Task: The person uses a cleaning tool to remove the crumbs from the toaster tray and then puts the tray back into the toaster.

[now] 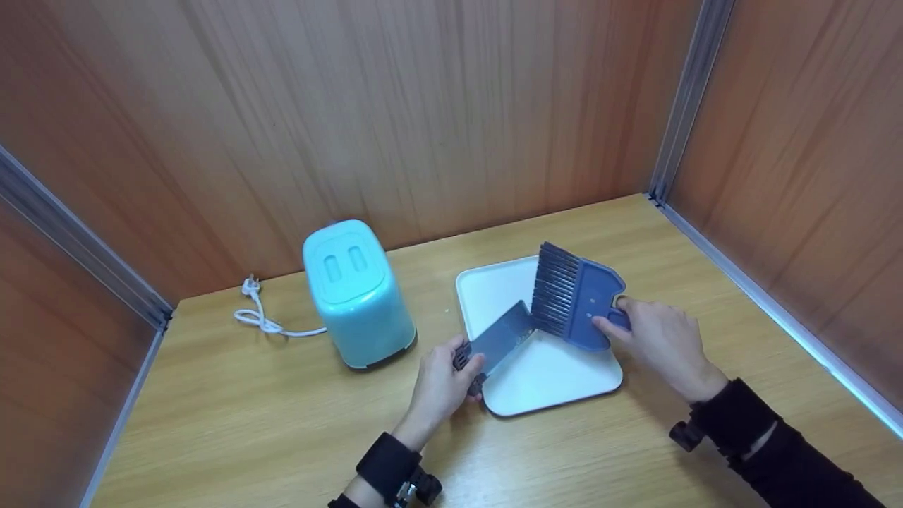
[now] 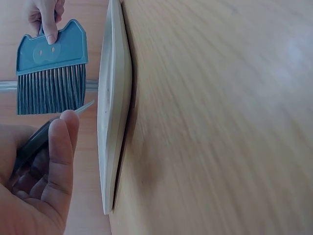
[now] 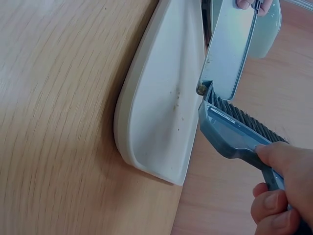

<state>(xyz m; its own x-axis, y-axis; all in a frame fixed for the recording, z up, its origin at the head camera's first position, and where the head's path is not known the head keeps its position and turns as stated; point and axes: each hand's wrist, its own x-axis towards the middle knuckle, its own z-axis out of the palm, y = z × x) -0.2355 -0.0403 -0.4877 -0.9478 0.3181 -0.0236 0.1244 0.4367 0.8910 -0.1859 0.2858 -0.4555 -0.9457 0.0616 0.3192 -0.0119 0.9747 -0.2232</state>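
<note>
My left hand (image 1: 439, 381) grips the dark slotted end of a flat grey crumb tray (image 1: 502, 340), tilted over the left part of a white tray (image 1: 557, 381). A blue hand brush (image 1: 590, 305) is in my right hand (image 1: 667, 343), held by its handle with the thumb along it. Its dark bristles (image 3: 244, 117) meet the far end of the crumb tray in the right wrist view. A small clump of crumbs (image 3: 202, 89) sits at that corner. More crumbs (image 3: 177, 100) lie scattered on the white tray below.
To the left stands a light blue toaster (image 1: 367, 303) with a lid on top. Its white cord (image 1: 264, 321) and plug lie on the wooden table (image 1: 296, 416). Wood-grain panels (image 1: 437, 120) rise at the back and both sides.
</note>
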